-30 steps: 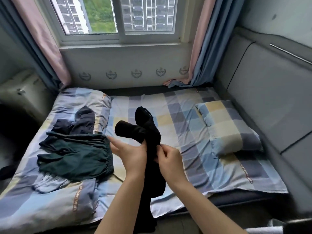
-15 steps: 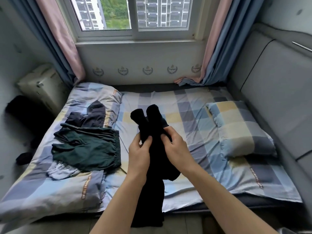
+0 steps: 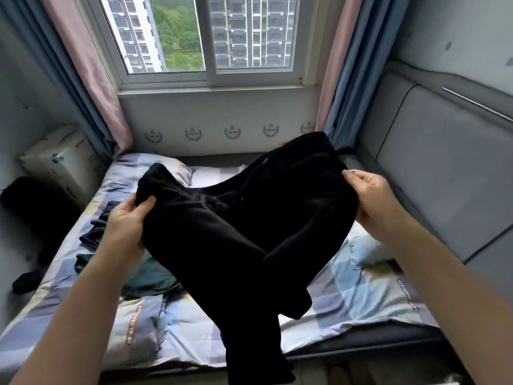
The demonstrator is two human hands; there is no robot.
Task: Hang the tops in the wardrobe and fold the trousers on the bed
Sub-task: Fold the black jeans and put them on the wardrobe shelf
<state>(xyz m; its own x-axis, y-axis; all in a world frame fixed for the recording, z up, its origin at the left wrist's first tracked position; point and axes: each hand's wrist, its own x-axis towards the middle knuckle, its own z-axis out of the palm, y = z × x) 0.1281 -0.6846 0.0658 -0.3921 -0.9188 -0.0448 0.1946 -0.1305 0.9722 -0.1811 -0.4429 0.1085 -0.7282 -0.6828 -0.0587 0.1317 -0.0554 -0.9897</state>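
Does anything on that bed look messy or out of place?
Yes. A heap of dark green and navy clothes lies crumpled and unfolded on the bed's left side. The black trousers, held up by the left hand and right hand, hang twisted.

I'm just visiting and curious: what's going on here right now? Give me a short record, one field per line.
Place: a bed with a checked sheet, under a window
Held item: black trousers, spread wide above the bed, legs hanging down past its near edge
Left hand: grips the trousers' left edge
Right hand: grips the trousers' right edge
Other clothes: a dark green garment lies on the bed at left, partly hidden by the trousers
Bedding: a checked pillow at right, partly hidden by the right arm
Folding: not yet done
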